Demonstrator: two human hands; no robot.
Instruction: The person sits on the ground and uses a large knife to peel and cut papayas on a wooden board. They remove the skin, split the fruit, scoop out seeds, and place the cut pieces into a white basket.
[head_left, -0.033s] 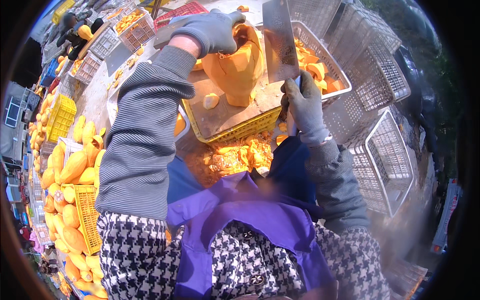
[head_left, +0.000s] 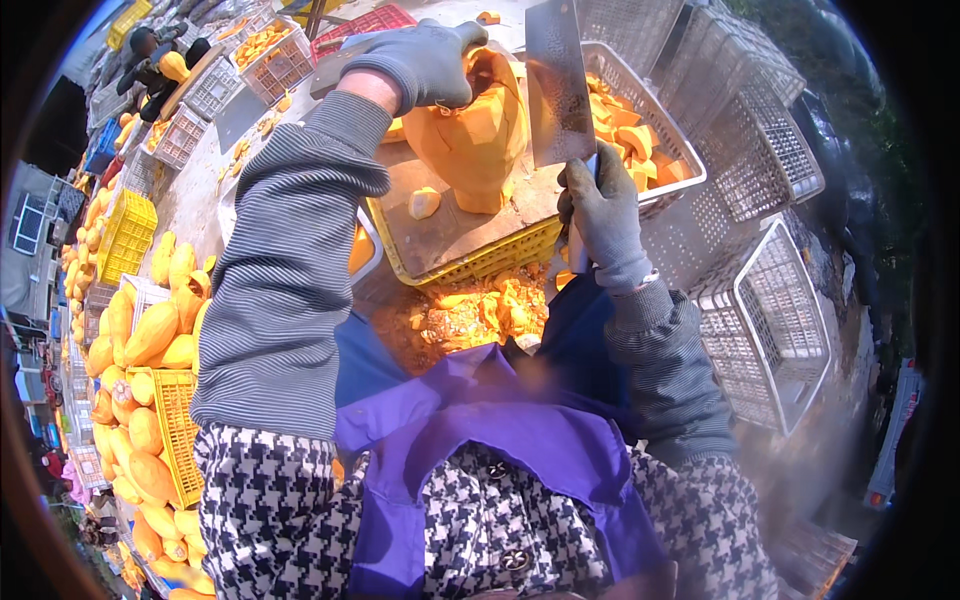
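Observation:
A peeled orange pumpkin (head_left: 470, 135) stands upright on a board (head_left: 540, 195) laid over a yellow crate (head_left: 490, 255). Its top is cut away, showing a dark hollow. My left hand (head_left: 420, 65), in a grey glove, grips the pumpkin at its upper left rim, fingers curled over the opening. In my right hand (head_left: 605, 215), also gloved, is the handle of a cleaver (head_left: 560, 90). The broad blade points up, just right of the pumpkin, its face stained. A small pumpkin piece (head_left: 424, 203) lies on the board to the left.
A white crate (head_left: 680, 165) of cut pumpkin chunks (head_left: 630, 135) stands at the right, near empty grey crates (head_left: 765, 320). Peelings and pulp (head_left: 485, 315) lie below the board. Whole peeled pumpkins (head_left: 150, 335) pile up at left. Another person (head_left: 155, 75) sits far left.

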